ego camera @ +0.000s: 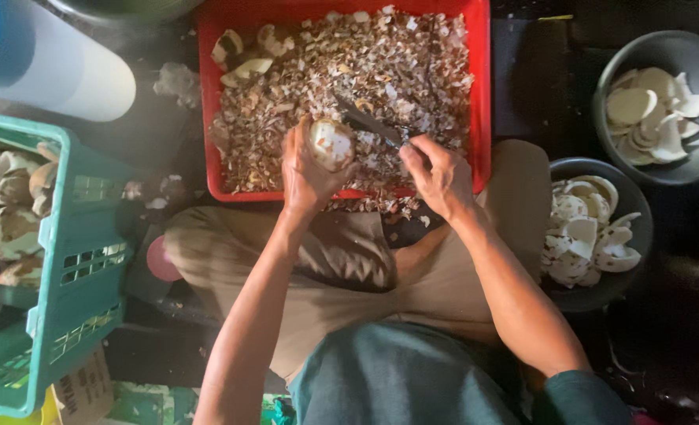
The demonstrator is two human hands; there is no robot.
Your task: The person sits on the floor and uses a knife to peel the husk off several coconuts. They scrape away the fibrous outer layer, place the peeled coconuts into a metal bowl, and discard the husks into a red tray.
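Just above the middle of the frame, the left hand wraps its fingers closed around a partly peeled coconut kernel, tipping the pale, pared face up and toward the right hand, where the blade can reach it. The right hand is clenched on the handle of a dark knife, whose blade slants up and left until its edge meets the kernel. Both hands hover over the near edge of a red plastic tray, so the parings drop onto the heap of brown shavings already filling it.

The tray sits against the person's crossed legs, close enough to work without stretching. At the left edge, a green plastic crate holds brown-skinned kernels, within easy reach of the left arm. On the right side, two dark round bowls hold white coconut pieces, set by the knife hand and well apart from the unpeeled stock.
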